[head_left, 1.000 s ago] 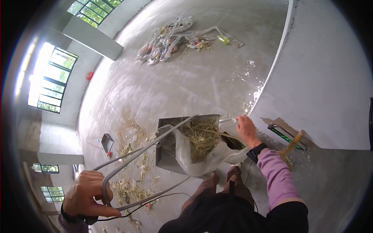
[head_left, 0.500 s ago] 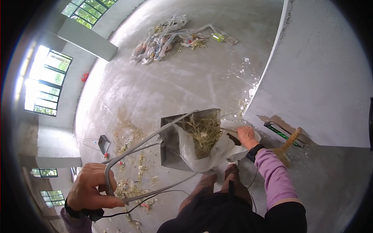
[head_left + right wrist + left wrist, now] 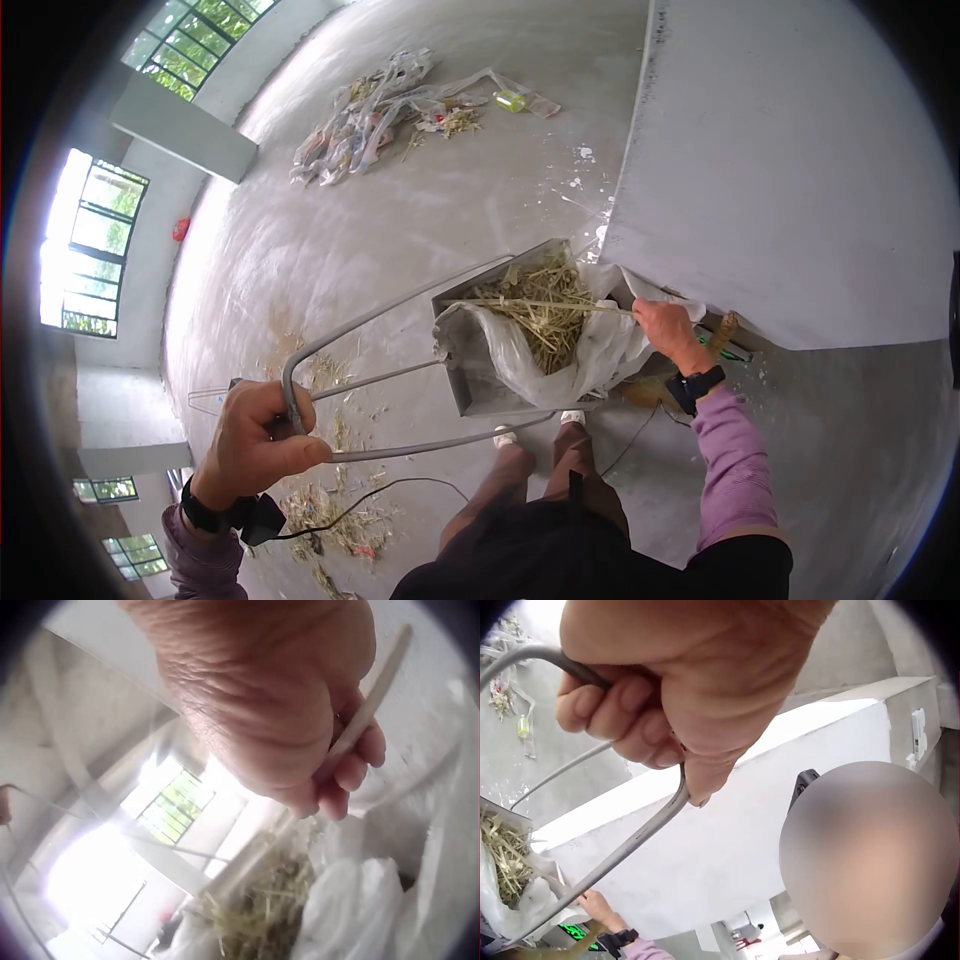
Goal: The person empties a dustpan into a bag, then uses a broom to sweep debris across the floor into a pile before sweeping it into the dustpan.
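Observation:
My left hand (image 3: 262, 440) grips the bent grey handle (image 3: 370, 320) of a metal pan (image 3: 462, 388); the left wrist view shows its fingers (image 3: 634, 720) curled round the bar. A crumpled white plastic bag (image 3: 510, 352) lies in the pan and over its right side, with dry straw (image 3: 550, 335) heaped in it. Across the straw runs a pale thin stick (image 3: 590, 307), its right end pinched by my right hand (image 3: 672, 332). The right wrist view shows the stick (image 3: 382, 686) between thumb and curled fingers, above the bag (image 3: 356, 900).
A white wall (image 3: 770, 180) stands at the right. Behind my right hand are a straw-coloured handle (image 3: 724, 332) and a green-marked black object (image 3: 738, 352). Loose straw (image 3: 345, 520) litters the floor at lower left; plastic litter (image 3: 365, 120) lies farther off. A black cable (image 3: 400, 482) hangs from my left wrist.
The pan and bag have shifted right and up in the head view, and both hands have moved with them. My right hand has moved from the bag's edge to the stick's end.

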### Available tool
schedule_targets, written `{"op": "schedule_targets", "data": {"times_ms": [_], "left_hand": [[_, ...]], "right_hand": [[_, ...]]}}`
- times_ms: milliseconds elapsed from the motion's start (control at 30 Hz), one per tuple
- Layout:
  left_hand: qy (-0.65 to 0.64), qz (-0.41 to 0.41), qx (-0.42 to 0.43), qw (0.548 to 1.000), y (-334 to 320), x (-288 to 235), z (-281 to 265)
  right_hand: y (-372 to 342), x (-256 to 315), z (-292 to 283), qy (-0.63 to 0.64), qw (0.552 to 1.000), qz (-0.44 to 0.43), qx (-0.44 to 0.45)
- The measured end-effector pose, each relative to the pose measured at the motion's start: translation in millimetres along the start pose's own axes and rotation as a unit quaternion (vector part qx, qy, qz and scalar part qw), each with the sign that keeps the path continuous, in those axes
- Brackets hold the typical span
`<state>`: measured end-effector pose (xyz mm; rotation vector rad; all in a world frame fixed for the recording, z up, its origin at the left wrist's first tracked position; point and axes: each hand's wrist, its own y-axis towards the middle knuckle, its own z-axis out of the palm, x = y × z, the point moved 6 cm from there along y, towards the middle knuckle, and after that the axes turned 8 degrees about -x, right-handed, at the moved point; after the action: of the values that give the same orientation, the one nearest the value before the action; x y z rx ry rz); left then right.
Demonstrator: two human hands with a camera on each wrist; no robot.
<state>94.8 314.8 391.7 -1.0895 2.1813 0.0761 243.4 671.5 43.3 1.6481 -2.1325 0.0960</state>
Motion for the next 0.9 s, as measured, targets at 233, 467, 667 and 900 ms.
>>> {"op": "schedule_targets", "data": {"times_ms": [233, 467, 667, 900], "left_hand": [[0.015, -0.006, 0.020, 1.000, 2, -3, 3], [0.001, -0.032, 0.018, 0.999, 16, -6, 6], [0.016, -0.054, 0.012, 0.998, 22, 4, 10], [-0.021, -0.049, 0.004, 0.999, 14, 11, 9]], "right_hand": [[-29, -11, -136, -0.104, 0.990, 0.081, -0.041], [-50, -11, -235, -0.136, 0.977, 0.164, 0.004], [-48, -19, -267, -0.253, 0.948, 0.191, -0.012], [-21, -9, -233, -0.372, 0.923, 0.099, -0.001]]}}
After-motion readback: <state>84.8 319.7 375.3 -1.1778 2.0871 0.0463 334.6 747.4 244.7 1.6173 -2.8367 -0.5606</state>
